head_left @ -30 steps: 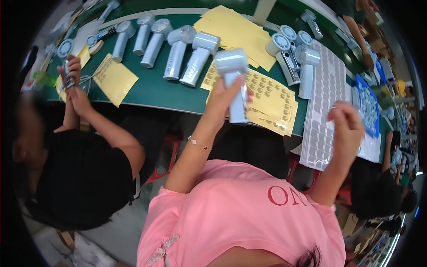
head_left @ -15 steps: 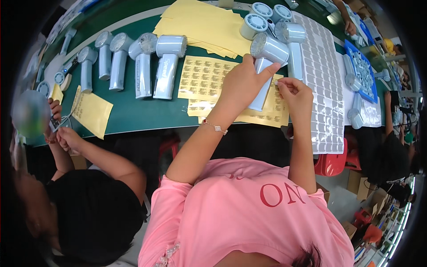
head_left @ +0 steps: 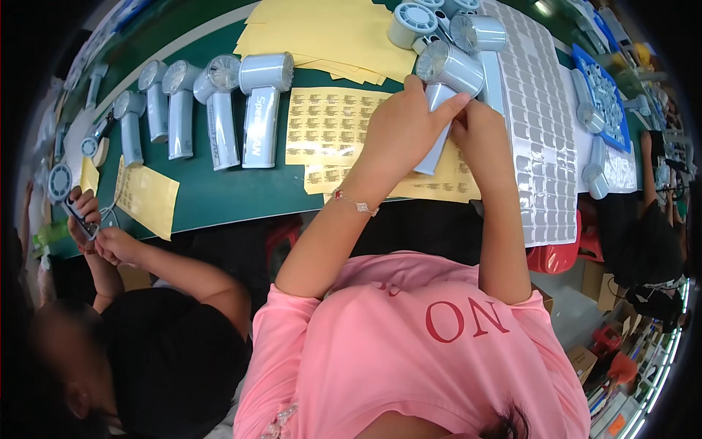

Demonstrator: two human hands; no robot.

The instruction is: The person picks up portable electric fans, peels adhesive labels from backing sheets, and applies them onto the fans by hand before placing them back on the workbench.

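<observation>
While left grip (head_left: 401, 130) clasps fan (head_left: 461, 72), right grip (head_left: 480, 132) beside

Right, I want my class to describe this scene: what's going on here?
The person in pink grips a light-blue handheld fan in the left hand. The right hand is at its handle, close to the left thumb; its fingertips are partly hidden. Other fans lie in a row to the left, beside a yellow label sheet. Further left, a co-worker's hands work on a small device.
</observation>
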